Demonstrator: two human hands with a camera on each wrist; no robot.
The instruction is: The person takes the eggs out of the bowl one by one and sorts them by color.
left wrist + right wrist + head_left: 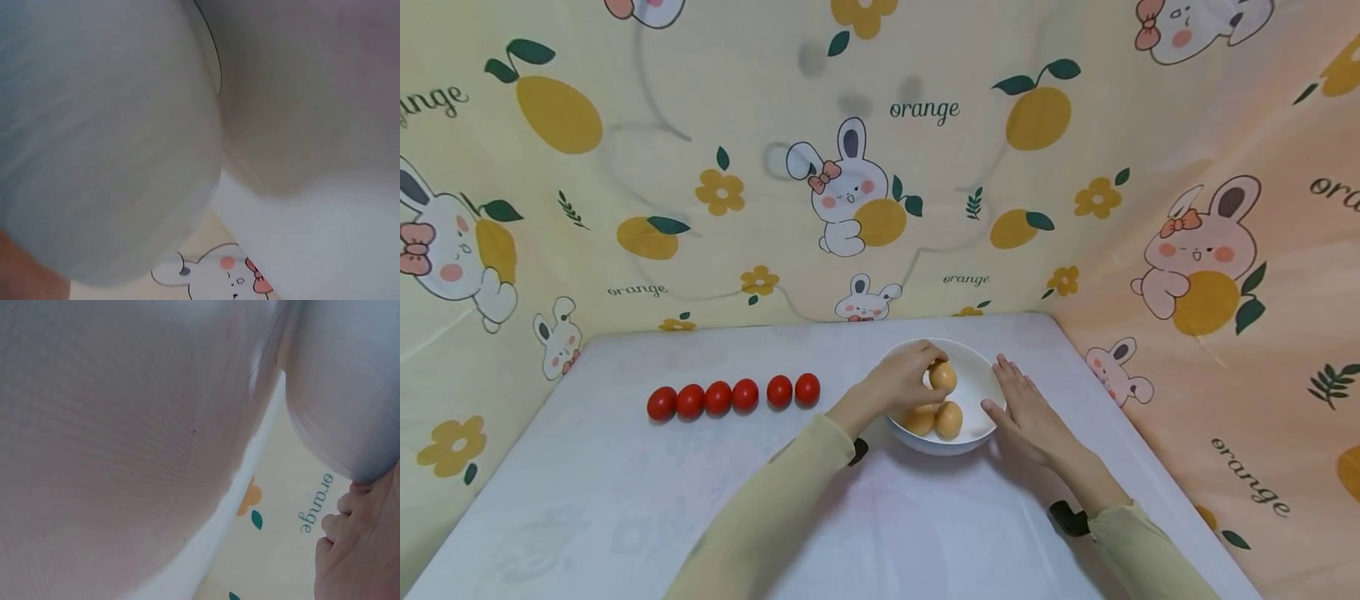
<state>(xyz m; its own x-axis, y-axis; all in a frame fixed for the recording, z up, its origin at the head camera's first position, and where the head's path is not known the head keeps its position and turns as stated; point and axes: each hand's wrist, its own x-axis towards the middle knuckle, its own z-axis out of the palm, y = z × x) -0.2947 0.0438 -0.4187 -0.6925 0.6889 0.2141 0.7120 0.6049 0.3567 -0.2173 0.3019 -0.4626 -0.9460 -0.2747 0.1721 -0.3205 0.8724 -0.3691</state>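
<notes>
A white bowl (977, 367) stands right of the middle of the table. My left hand (900, 379) reaches in over its left side and pinches a brown egg (943, 377) between thumb and fingers. Below that egg, two more brown eggs (949, 420) show inside the bowl, one partly behind the hand. My right hand (1028, 412) lies with straight fingers along the bowl's right side. In the right wrist view, its fingertips (347, 505) are right at the bowl's outer wall (350, 387). The left wrist view is mostly filled by the bowl (119, 137).
Several glossy red egg-shaped things (718, 398) lie in a row on the left of the white-covered table (760, 500), with a small gap in the row. A cloth backdrop (760, 150) with rabbits and oranges rises behind and along both sides.
</notes>
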